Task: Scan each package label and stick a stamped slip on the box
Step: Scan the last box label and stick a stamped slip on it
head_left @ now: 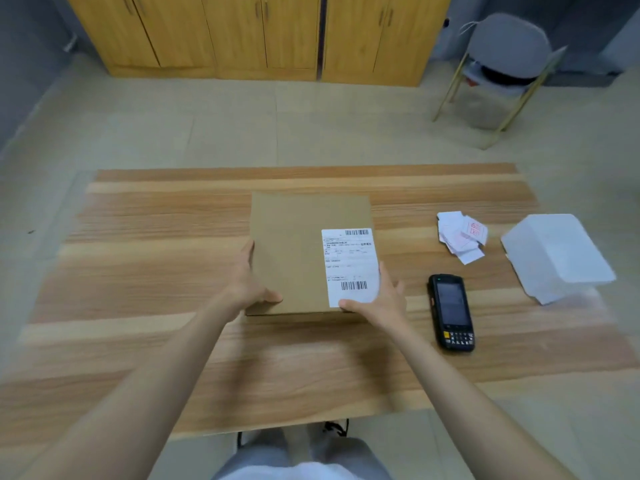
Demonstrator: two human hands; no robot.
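1. Head view, what is hard to make out: the white label (350, 265) on the cardboard box (294, 251) shows two barcodes, but its print is too blurred to read. The red stamps on the slips (462, 235) are unreadable too. The forearms run out of the bottom of the frame.
2. The box lies flat at the middle of a wood-grain table (156, 271). The left hand (249, 282) grips its left edge, thumb on top by the near corner. The right hand (381, 299) holds the right edge, thumb pressing the label's near corner.
3. Beyond the table lie pale floor tiles, yellow wooden cabinets (242, 32) and a grey chair (505, 57).
4. To the right of the box, apart from it, a black handheld scanner (451, 311) lies face up. The loose slips sit farther back, with a translucent plastic container (554, 254) near the table's right edge
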